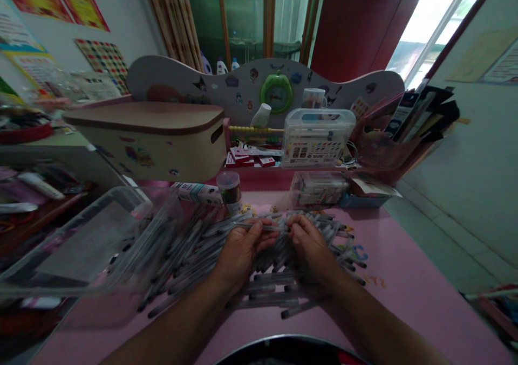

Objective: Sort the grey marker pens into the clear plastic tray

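A big heap of clear pens with dark caps [190, 257] lies spread over the pink desk [404, 311]. My left hand [240, 252] and my right hand [311, 249] rest on the heap's middle, fingers curled. Together they pinch one pen [265, 228] held level between them, left fingers on its left part, right fingers on its right end. A clear plastic box [81, 241] lies tipped on its side at the left, with pens spilling from its mouth.
A small round jar [229, 191] stands behind the heap. Farther back are a cream storage box [154, 138], a clear carry case [318, 137], a smaller clear case [319, 190], a green clock [276, 93] and a rack of folders [421, 117].
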`<state>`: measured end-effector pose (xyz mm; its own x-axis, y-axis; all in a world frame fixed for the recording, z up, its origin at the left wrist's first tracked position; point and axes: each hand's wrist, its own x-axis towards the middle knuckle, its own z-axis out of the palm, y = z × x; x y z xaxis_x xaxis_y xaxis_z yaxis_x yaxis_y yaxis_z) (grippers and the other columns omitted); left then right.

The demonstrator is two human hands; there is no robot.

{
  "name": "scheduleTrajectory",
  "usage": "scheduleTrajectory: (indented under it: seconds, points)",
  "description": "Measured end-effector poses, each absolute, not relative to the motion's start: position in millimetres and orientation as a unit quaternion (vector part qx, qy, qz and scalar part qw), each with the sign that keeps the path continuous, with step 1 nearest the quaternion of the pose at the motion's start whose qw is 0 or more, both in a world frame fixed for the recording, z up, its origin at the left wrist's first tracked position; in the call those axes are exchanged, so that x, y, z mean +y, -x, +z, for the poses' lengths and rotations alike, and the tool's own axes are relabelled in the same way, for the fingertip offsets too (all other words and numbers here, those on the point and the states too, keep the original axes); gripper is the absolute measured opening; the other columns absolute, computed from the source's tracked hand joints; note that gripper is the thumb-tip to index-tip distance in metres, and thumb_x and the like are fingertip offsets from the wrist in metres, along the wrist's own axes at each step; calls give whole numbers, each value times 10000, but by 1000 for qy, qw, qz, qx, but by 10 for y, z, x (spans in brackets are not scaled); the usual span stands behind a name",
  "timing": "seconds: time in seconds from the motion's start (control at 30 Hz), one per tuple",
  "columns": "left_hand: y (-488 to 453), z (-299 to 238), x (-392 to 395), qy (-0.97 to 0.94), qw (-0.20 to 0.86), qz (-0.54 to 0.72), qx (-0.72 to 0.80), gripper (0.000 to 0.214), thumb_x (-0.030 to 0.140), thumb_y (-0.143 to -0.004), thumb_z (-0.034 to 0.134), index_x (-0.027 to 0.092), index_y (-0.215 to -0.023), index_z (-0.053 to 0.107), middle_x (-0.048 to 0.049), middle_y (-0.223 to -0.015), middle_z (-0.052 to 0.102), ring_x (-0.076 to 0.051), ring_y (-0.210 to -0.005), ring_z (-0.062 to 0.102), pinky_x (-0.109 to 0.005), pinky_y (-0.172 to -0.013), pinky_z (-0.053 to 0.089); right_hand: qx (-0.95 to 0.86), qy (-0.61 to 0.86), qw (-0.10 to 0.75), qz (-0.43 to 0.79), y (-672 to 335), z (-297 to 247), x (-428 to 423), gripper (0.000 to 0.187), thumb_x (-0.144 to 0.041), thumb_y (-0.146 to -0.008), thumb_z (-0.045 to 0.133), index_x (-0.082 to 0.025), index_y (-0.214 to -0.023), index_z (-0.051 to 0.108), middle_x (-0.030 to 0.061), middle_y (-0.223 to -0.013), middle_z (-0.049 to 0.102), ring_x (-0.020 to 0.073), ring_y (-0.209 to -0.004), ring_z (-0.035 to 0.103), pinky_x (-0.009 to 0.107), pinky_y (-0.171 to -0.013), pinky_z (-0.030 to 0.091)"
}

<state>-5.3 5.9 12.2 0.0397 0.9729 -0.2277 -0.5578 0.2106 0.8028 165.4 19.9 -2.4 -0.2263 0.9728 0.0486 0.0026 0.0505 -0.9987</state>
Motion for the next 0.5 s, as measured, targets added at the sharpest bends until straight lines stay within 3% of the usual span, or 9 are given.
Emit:
scheduleTrajectory:
  seconds: [0.07, 0.13, 0.23, 0.33, 0.5]
  points:
    - [51, 126, 50, -273, 672, 568, 389, 309, 374, -738, 787, 108, -878, 714, -88, -855, 750, -174, -782, 728, -220, -696, 595, -592, 455, 418, 517, -1662, -21, 201, 399, -488, -964, 418, -203, -701, 515, -21, -647, 448, 141, -588, 397, 259, -549, 335]
    - [50, 128, 43, -278, 669, 568, 391, 297, 369, -747, 781, 108, -872, 716, -82, -857, 749, -166, -777, 725, -213, -694, 592, -601, 459, 407, 512, -1661, -27, 195, 409, -475, -954, 449, -206, -647, 474, -23, -628, 428, 142, -594, 393, 255, -544, 323]
    - [54, 133, 42, -276, 661, 574, 397, 301, 373, -748, 779, 111, -881, 713, -84, -875, 751, -168, -786, 724, -221, -698, 594, -570, 426, 443, 546, -1643, -50, 176, 205, -410, -886, 578, -222, -819, 530, -26, -718, 486, 142, -638, 440, 238, -562, 350]
    - [53, 144, 39, -274, 663, 572, 398, 313, 378, -739, 785, 109, -880, 711, -87, -863, 752, -172, -784, 724, -226, -698, 594, -527, 407, 460, 587, -1628, -65, 165, 175, -393, -881, 575, -249, -974, 540, -40, -705, 468, 136, -583, 411, 232, -521, 324]
    - [39, 155, 23, -281, 660, 564, 410, 292, 367, -756, 771, 101, -860, 711, -83, -805, 743, -163, -762, 719, -214, -689, 589, -570, 440, 422, 550, -1627, -34, 165, 347, -458, -938, 483, -215, -690, 497, -16, -673, 434, 147, -615, 392, 251, -540, 322]
